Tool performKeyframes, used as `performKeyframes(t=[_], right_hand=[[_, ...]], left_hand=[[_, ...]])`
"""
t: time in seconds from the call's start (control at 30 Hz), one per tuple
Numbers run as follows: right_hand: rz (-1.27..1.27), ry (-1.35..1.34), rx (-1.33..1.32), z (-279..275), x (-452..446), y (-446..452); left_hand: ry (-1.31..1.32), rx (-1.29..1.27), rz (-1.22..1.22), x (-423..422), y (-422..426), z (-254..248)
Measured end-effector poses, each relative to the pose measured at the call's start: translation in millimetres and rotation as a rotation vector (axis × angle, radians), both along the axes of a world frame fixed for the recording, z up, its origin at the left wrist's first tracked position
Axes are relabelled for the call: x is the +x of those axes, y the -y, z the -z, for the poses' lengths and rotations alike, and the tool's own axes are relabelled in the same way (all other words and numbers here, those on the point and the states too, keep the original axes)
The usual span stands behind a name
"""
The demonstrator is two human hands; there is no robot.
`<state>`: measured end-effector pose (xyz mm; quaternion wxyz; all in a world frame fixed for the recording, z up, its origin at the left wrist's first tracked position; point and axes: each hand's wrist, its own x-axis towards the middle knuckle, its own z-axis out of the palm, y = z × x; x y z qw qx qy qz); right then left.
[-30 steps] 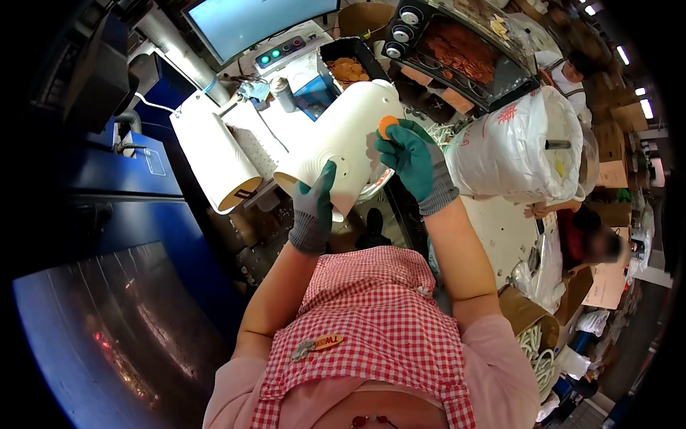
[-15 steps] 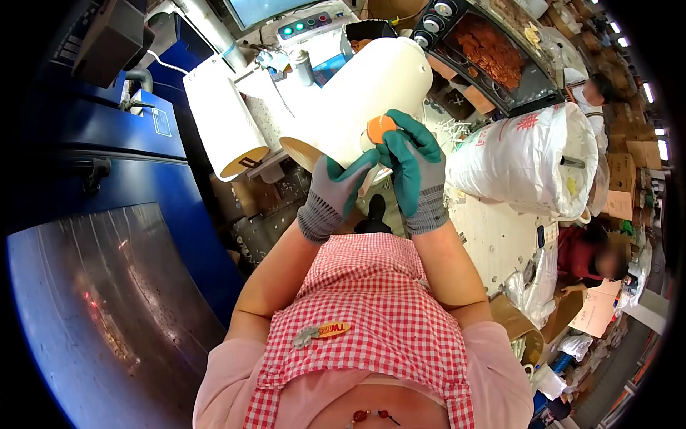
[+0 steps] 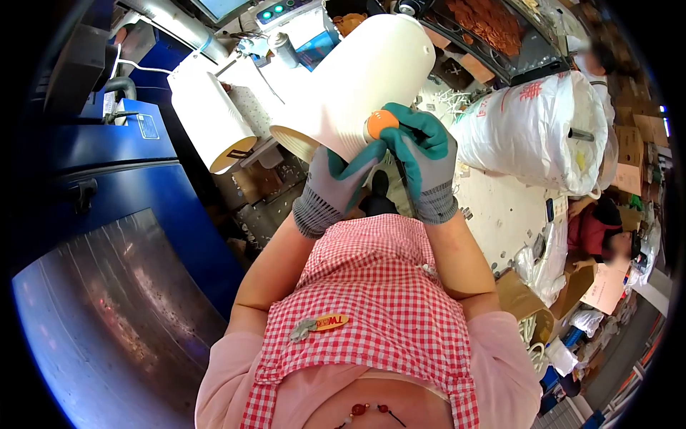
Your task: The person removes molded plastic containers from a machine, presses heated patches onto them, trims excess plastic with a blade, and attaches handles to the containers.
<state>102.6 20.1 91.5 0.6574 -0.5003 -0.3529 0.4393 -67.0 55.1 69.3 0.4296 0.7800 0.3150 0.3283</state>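
Note:
A large cream-coloured hollow piece (image 3: 364,71) lies in front of me, its open end towards the lower left. An orange disc (image 3: 382,123) is at its near side, against the ribbed part. My right hand (image 3: 425,146), in a green and grey glove, pinches the disc's right edge between bent fingers. My left hand (image 3: 339,179), gloved the same way, is closed at the near lower edge of the cream piece, its thumb just below the disc. The fingertips of both hands nearly meet there.
A second cream piece (image 3: 214,121) lies at the left, beside a spray can (image 3: 283,50). Orange discs (image 3: 486,25) fill a dark box at the back right. A white sack (image 3: 532,136) stands right. Blue machinery (image 3: 121,207) is at the left. Two people are at the right.
The cream piece has turned and my right hand has brought the orange disc down against it. My left hand has moved right, close to my right hand.

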Motion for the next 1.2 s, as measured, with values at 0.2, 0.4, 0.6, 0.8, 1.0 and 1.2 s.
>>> performKeyframes(t=[0.2,0.4,0.6,0.8,1.0,1.2], right_hand=[[-0.051,0.106,0.026,1,4,7],[-0.074,0.098,0.055,-3,4,7],[-0.057,0.218,0.068,-2,7,6],[-0.174,0.151,-0.151,-21,6,1],[-0.247,0.668,-0.058,-19,11,-5],[-0.745,0.501,-0.427,-50,30,-28]], left_hand=[[-0.177,0.414,0.007,-5,-2,-6],[0.208,-0.483,-0.057,7,1,-35],[0.201,-0.436,-0.079,4,2,-22],[0.014,-0.3,-0.02,-14,-5,-8],[-0.039,-0.583,-0.044,-24,-10,-8],[0.09,-0.307,0.086,-32,1,8]])
